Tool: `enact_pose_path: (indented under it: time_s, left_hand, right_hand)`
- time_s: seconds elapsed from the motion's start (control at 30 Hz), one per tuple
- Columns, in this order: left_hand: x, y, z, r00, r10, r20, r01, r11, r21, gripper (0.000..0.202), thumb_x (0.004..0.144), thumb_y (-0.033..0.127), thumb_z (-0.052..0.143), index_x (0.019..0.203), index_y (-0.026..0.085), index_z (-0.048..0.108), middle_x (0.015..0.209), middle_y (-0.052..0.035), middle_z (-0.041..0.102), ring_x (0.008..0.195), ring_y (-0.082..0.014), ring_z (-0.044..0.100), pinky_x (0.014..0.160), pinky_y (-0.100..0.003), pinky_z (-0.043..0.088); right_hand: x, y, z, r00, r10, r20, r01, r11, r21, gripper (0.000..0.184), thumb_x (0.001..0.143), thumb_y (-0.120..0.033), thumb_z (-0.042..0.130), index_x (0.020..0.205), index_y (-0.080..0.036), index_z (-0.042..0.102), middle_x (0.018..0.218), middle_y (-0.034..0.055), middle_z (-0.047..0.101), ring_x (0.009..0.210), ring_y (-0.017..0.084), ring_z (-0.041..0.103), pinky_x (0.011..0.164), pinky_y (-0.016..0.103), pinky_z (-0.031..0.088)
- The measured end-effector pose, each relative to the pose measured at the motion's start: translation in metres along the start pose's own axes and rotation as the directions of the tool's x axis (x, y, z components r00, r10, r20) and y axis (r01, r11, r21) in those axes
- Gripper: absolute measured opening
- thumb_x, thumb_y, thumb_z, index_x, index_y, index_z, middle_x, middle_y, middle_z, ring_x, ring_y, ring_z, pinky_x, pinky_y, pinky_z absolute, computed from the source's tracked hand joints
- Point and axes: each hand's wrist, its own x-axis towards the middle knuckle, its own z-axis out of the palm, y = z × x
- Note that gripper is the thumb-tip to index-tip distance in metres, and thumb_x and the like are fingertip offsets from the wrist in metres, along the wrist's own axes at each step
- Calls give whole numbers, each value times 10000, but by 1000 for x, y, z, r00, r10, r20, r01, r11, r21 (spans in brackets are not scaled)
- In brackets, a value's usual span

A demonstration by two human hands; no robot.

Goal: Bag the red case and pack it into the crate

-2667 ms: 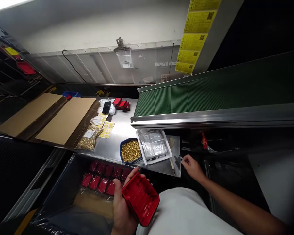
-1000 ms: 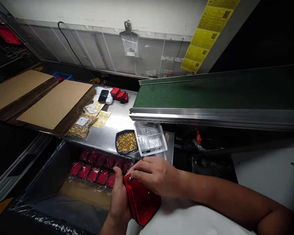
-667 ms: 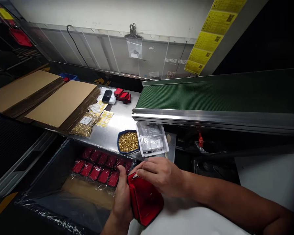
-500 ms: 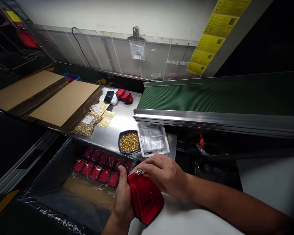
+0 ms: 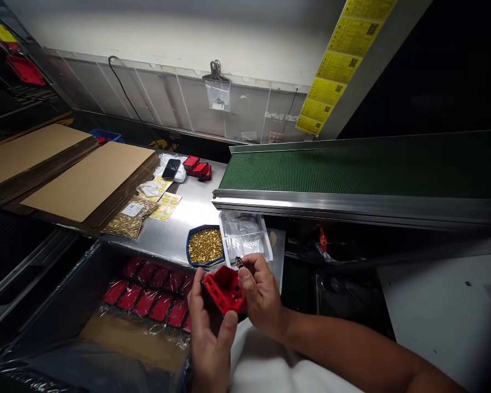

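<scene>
The left hand [image 5: 207, 327] is holding a red plastic housing [image 5: 225, 288] from below, with the thumb pressing on its near edge and the fingers curling around its left side. The housing is sitting low in the middle of the view, over the person's lap, just in front of the near edge of the worktop [image 5: 175, 229], with its open ribbed inside facing up. The right hand [image 5: 262, 292] is touching the right side of the housing, and its thumb and forefinger are pinching a small dark metal piece [image 5: 239, 261] just above the housing's far corner; what this piece is, I cannot tell.

Just behind the hands, a blue tray of small brass parts [image 5: 205, 245] is standing on the worktop, and a white tray with clear bags [image 5: 244, 240] is touching it on the right. Left of the hands, a lined box [image 5: 65, 305] is holding rows of wrapped red parts [image 5: 151, 292]. A green conveyor belt [image 5: 352, 166] is running to the right.
</scene>
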Motion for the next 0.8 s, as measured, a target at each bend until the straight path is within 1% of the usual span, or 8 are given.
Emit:
enact_pose_path:
  time_s: [0.13, 0.27, 0.33, 0.47, 0.57, 0.67, 0.73, 0.8]
  left_hand:
    - [-8, 4, 1, 998, -43, 35, 43, 999, 0, 891, 806, 451, 737, 1542, 388, 239, 1605, -66, 344, 1414, -300, 435, 1193, -422, 379]
    - [-11, 12, 7, 997, -72, 12, 73, 996, -51, 863, 811, 443, 735, 1533, 385, 266, 1573, -74, 394, 1409, -298, 439, 1171, -396, 405]
    - [-10, 14, 8, 994, -113, 7, 114, 988, -105, 835, 811, 429, 741, 1514, 400, 291, 1570, -62, 405, 1426, -294, 417, 1193, -414, 371]
    - [-7, 13, 5, 987, -152, 60, 162, 952, -259, 798, 805, 423, 738, 1489, 392, 329, 1547, -58, 450, 1429, -298, 418, 1214, -437, 331]
    - [-3, 11, 0, 992, -125, 24, 127, 971, -202, 691, 854, 443, 680, 1473, 354, 385, 1534, -54, 472, 1420, -270, 432, 1154, -339, 410]
    - [3, 11, -3, 994, -67, -82, 61, 996, -63, 449, 945, 487, 527, 1351, 299, 558, 1482, -49, 521, 1369, -263, 479, 1091, -331, 471]
    - [6, 12, -4, 993, -49, -107, 50, 999, 7, 424, 959, 505, 490, 1314, 294, 589, 1464, -38, 525, 1358, -268, 473, 1145, -376, 415]
    - [8, 11, -4, 992, -78, -95, 77, 997, -8, 451, 933, 503, 549, 1338, 304, 547, 1449, -37, 527, 1359, -276, 458, 1202, -420, 326]
  right_hand:
    - [3, 3, -7, 999, -44, -11, 45, 997, 64, 240, 1022, -444, 478, 1095, -215, 474, 771, -31, 527, 637, 77, 464, 616, 215, 408]
    - [1, 8, -8, 995, -104, -5, 104, 994, 23, 205, 1018, -407, 491, 1108, -222, 489, 769, -32, 526, 642, 81, 468, 612, 211, 407]
    - [0, 11, -7, 993, -119, -1, 119, 993, 16, 190, 1018, -390, 490, 1113, -226, 490, 766, -34, 523, 636, 81, 464, 602, 209, 405]
    - [0, 13, -5, 993, -119, 11, 118, 993, 22, 167, 1018, -366, 492, 1111, -227, 489, 776, -34, 540, 646, 81, 484, 611, 205, 413]
    - [1, 13, -4, 993, -114, 10, 113, 993, 27, 174, 1016, -366, 496, 1114, -222, 487, 785, -32, 541, 655, 81, 488, 620, 204, 417]
    - [2, 10, -4, 996, -90, -11, 90, 996, 24, 187, 1018, -373, 491, 1102, -205, 488, 769, -31, 517, 662, 84, 476, 633, 209, 414]
    - [5, 7, -3, 998, -63, -23, 64, 997, 33, 200, 1019, -385, 488, 1093, -199, 486, 767, -31, 496, 655, 81, 457, 625, 209, 403]
    - [10, 5, -3, 999, -36, -13, 37, 998, 57, 219, 1016, -405, 491, 1078, -195, 487, 778, -30, 490, 633, 73, 432, 597, 205, 383]
